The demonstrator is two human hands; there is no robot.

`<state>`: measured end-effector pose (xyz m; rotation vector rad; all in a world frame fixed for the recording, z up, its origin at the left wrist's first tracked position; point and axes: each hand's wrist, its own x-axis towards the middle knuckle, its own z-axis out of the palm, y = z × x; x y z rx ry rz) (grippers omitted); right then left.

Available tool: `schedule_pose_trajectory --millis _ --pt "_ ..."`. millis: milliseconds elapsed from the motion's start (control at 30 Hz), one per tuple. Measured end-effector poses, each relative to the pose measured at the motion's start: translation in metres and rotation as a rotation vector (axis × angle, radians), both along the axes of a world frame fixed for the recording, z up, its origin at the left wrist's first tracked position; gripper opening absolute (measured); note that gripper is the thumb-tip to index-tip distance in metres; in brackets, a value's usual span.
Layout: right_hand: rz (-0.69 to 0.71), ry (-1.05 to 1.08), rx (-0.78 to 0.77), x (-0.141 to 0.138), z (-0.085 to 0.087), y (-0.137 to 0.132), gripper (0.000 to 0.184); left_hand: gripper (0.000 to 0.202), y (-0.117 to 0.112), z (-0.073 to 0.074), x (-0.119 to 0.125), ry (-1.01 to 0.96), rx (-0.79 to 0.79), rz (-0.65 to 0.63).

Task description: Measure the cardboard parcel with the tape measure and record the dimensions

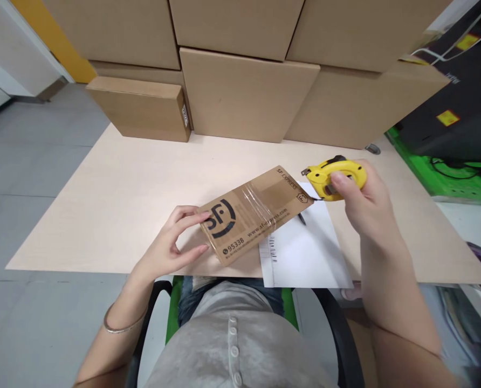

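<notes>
A flat brown cardboard mailer (253, 213) printed with "SF EXPRESS" and a strip of clear tape lies tilted on the pale wooden table (115, 205). My left hand (174, 240) rests on its near left end, fingers spread, holding it down. My right hand (364, 202) is closed round a yellow tape measure (334, 177) just past the mailer's far right corner, thumb on its side. A white sheet of paper (305, 250) lies under the mailer's right half, with a dark pen (302, 218) partly showing on it.
Several brown cardboard boxes (244, 91) are stacked along the table's far edge, a smaller one (141, 108) at the left. A black device (462, 102) on a green mat (434, 172) stands at the right. Grey floor lies to the left.
</notes>
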<state>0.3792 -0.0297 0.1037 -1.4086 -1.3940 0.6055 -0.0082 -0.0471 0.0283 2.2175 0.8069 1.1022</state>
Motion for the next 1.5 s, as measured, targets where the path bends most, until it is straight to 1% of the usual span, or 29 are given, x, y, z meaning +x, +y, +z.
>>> schedule_pose_trajectory --millis 33,100,133,200,267,333,433,500,567,600,667,700,733,800,867,900,967,1033,1100,1167,1233,1367,1433,1500 --pt "-0.008 0.077 -0.062 0.004 -0.007 0.004 0.043 0.063 -0.001 0.0 0.0 0.003 0.029 -0.01" --pt "0.046 0.232 -0.171 0.003 -0.017 0.014 0.044 0.066 -0.001 0.0 0.002 -0.014 0.084 -0.036" --pt "0.084 0.298 -0.198 -0.001 -0.019 0.019 0.044 0.068 -0.002 0.0 0.005 -0.016 0.107 -0.044" --pt "0.14 0.357 -0.169 -0.013 -0.019 0.029 0.041 0.069 -0.006 0.001 0.014 0.001 0.151 -0.061" --pt "0.156 0.319 -0.074 -0.027 -0.017 0.041 0.042 0.07 -0.012 0.004 0.026 0.023 0.226 -0.082" --pt "0.172 0.246 -0.01 -0.04 -0.016 0.054 0.049 0.073 -0.019 0.007 0.04 0.048 0.334 -0.064" --pt "0.239 0.183 -0.042 -0.051 -0.017 0.072 0.058 0.073 -0.029 0.01 0.052 0.122 0.456 -0.004" --pt "0.266 0.155 -0.05 -0.052 -0.015 0.079 0.057 0.073 -0.028 0.008 0.052 0.122 0.466 -0.048" --pt "0.273 0.108 0.022 -0.052 -0.008 0.081 0.054 0.076 -0.019 0.004 0.047 -0.004 0.395 -0.073" --pt "0.287 0.072 0.066 -0.052 -0.003 0.08 0.052 0.076 -0.012 0.001 0.046 -0.11 0.324 -0.05" --pt "0.363 -0.021 0.109 -0.057 0.01 0.077 0.051 0.071 0.01 -0.003 0.047 -0.388 0.134 0.045" --pt "0.421 -0.083 0.103 -0.061 0.017 0.076 0.051 0.071 0.022 -0.005 0.051 -0.493 0.008 0.06" --pt "0.479 -0.157 0.09 -0.067 0.022 0.074 0.05 0.072 0.035 -0.006 0.056 -0.554 -0.12 0.06" --pt "0.571 -0.331 0.085 -0.08 0.029 0.071 0.046 0.071 0.06 -0.007 0.069 -0.599 -0.348 0.055" --pt "0.605 -0.499 0.113 -0.092 0.03 0.071 0.04 0.074 0.079 -0.007 0.083 -0.596 -0.493 0.013" --pt "0.605 -0.561 0.122 -0.097 0.029 0.071 0.037 0.075 0.085 -0.008 0.088 -0.593 -0.538 -0.019" --pt "0.593 -0.621 0.112 -0.101 0.028 0.071 0.032 0.076 0.093 -0.01 0.095 -0.579 -0.569 -0.066" --pt "0.59 -0.614 0.084 -0.099 0.029 0.07 0.029 0.072 0.096 -0.013 0.096 -0.544 -0.546 -0.049" --pt "0.592 -0.574 0.052 -0.088 0.032 0.068 0.029 0.063 0.096 -0.015 0.095 -0.495 -0.508 0.005" --pt "0.586 -0.53 0.021 -0.069 0.034 0.064 0.03 0.054 0.095 -0.014 0.093 -0.463 -0.484 0.042" --pt "0.553 -0.481 -0.003 -0.044 0.033 0.06 0.031 0.045 0.093 -0.011 0.093 -0.447 -0.468 0.047" --pt "0.443 -0.385 -0.017 0.002 0.022 0.05 0.033 0.029 0.09 -0.003 0.094 -0.418 -0.426 0.045" --pt "0.411 -0.352 -0.025 0.012 0.016 0.045 0.035 0.024 0.09 -0.001 0.094 -0.42 -0.422 0.044" --pt "0.393 -0.336 -0.018 0.013 0.011 0.043 0.036 0.022 0.09 -0.001 0.094 -0.423 -0.42 0.043"
